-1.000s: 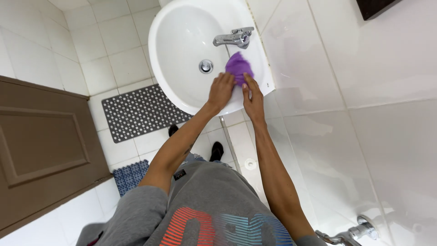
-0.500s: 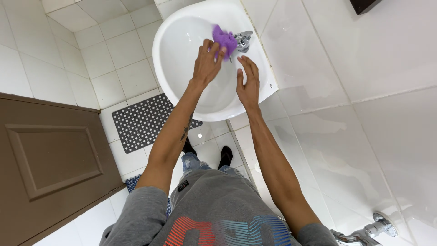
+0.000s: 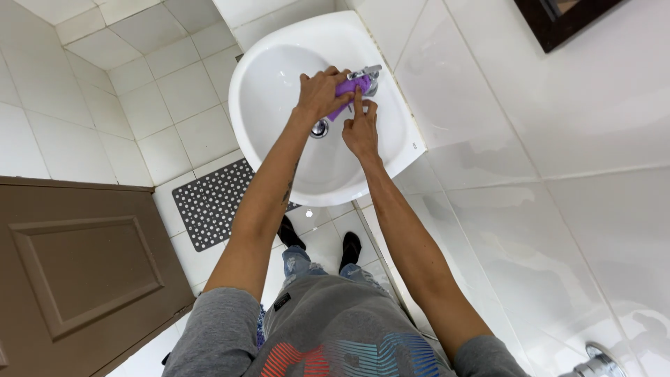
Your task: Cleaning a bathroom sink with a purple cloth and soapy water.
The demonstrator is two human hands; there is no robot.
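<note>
Over the sink (image 3: 279, 63), our left hand (image 3: 319, 93) grips the purple cloth (image 3: 347, 89), pressing it against the tap (image 3: 368, 72) just beyond it. Right hand (image 3: 360, 129) holds nothing, index fingertip on cloth. Step looks like wiping the tap; next needs firm rubbing round it.
</note>
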